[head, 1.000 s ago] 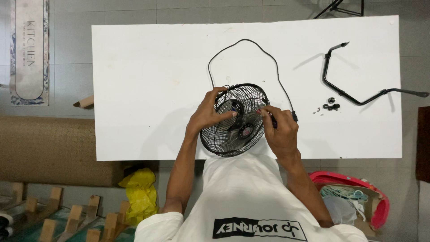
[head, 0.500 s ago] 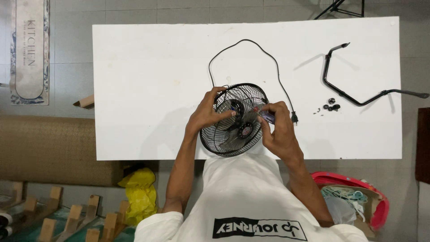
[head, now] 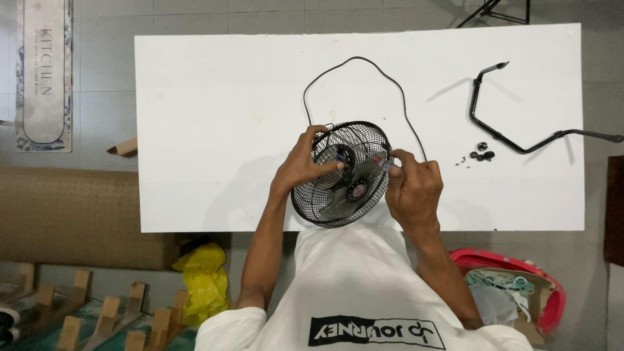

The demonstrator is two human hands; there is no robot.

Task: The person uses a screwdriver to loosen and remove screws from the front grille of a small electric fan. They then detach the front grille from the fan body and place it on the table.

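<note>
Both hands work at a small round black wire-cage fan (head: 341, 174) that sits at the near edge of a white rectangular surface (head: 214, 117), right in front of the person. Their left hand (head: 304, 164) lies over the left side of the cage, fingers spread and curled onto the wires, the fingertips touching the grille near its dark hub. Their right hand (head: 413, 188) is closed around the handle of a thin screwdriver with a clear, red-tinted grip (head: 380, 160); its metal shaft slants up and to the left across the top of the cage towards the left fingers. The fan lies between the two hands, with the right hand just beside the cage's right rim.

A thin black power cord (head: 364, 68) loops away from the fan's far side, arches over the surface and comes back down behind the right hand. Well apart to the right lies a bent black metal stand bracket (head: 513, 140), one end reaching past the surface's right edge. Between bracket and right hand sits a small cluster of black knobs and screws (head: 481, 153). Below the surface, on the floor to the person's right, stands a red plastic basket (head: 520, 286) with pale items in it.
</note>
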